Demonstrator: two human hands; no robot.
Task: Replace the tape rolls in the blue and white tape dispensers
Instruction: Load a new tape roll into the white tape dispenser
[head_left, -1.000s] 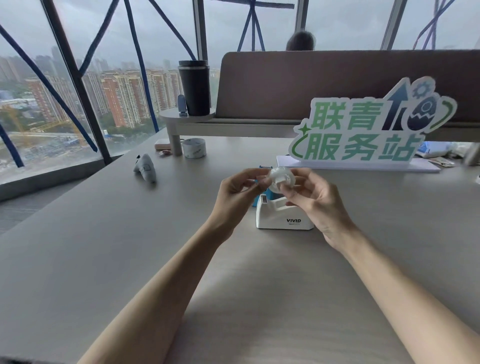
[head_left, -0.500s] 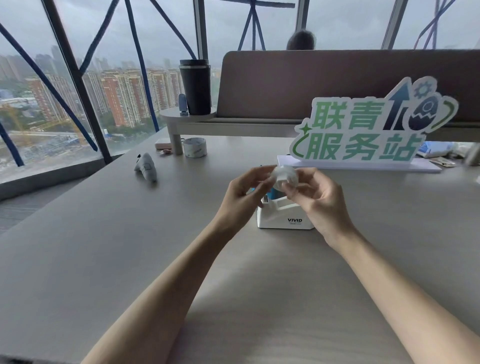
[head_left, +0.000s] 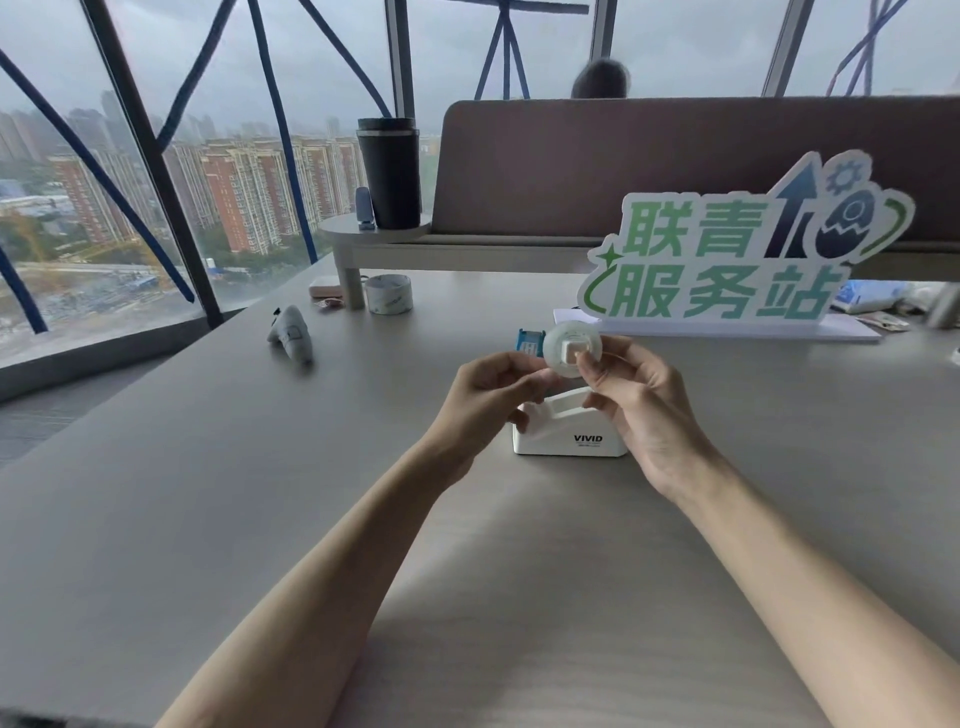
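A white tape dispenser marked VIVID stands on the grey table, its cradle open at the top. Just above it my right hand pinches a clear tape roll with a white hub, face toward me. My left hand curls beside the roll, fingertips at its lower left edge. Behind the roll only a corner of the blue tape dispenser shows; the rest is hidden.
A wide tape roll stands at the back by a shelf leg. A grey stuffed toy lies to the left. A green sign stands at the right rear. A black cup sits on the raised shelf.
Both hands have lifted the tape roll a little higher above the white dispenser, and the roll has turned so its hub faces me.
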